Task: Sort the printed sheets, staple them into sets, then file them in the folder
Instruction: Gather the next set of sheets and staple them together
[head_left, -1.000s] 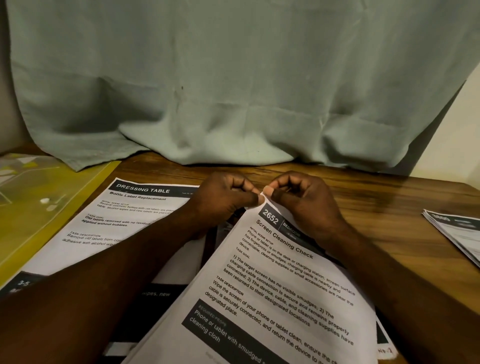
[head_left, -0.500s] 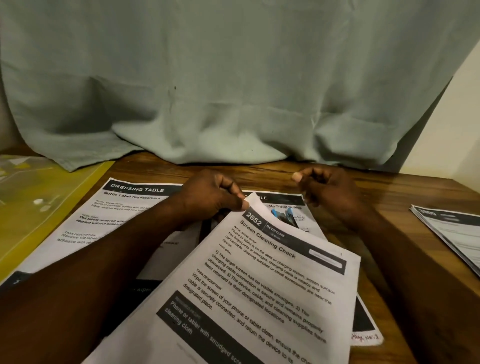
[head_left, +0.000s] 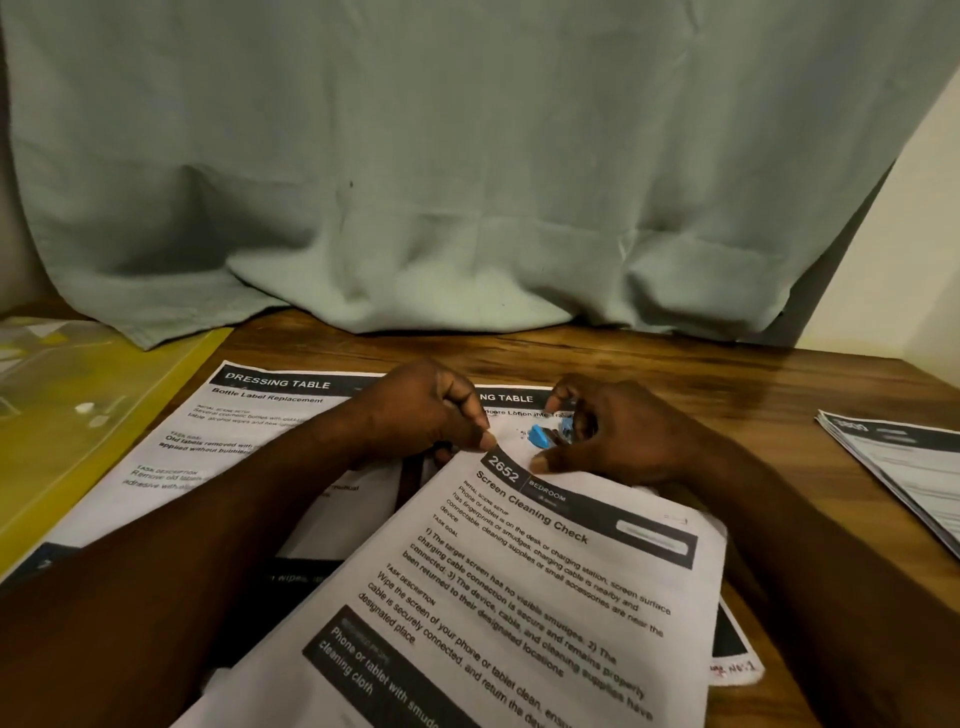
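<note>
Found left hand (head_left: 426, 415) at 12 o'clock of the Screen Cleaning Check set (head_left: 519, 597), thumb and forefinger pinching its far corner just beside the printed "2652". Logged the set lying skewed across the near middle of the worktop (head_left: 727, 384), text running toward 4 o'clock.

Found right hand (head_left: 618, 436) at 3 o'clock of the left hand, close beside it, fingers curled round a blue stapler (head_left: 541, 435). Noted thumb tip resting on the set's dark header strip. Saw only part of the stapler; the rest was hidden by the fingers. Could not tell whether any paper sat inside it.

Noted 1 Dressing Table sheet (head_left: 260, 415) flat at 9 o'clock of the hands, partly under the left forearm. Noted a second Dressing Table sheet (head_left: 514, 399) beneath both hands and under the set, its near corner showing at 5 o'clock.

Logged yellow folder (head_left: 78, 441) at 9 o'clock, at the worktop's edge, touching the first sheet. Logged side stack (head_left: 909, 467) of printed sheets at 3 o'clock, well apart. Recorded green cloth (head_left: 467, 182) hanging behind at 12 o'clock, hem on the worktop.
</note>
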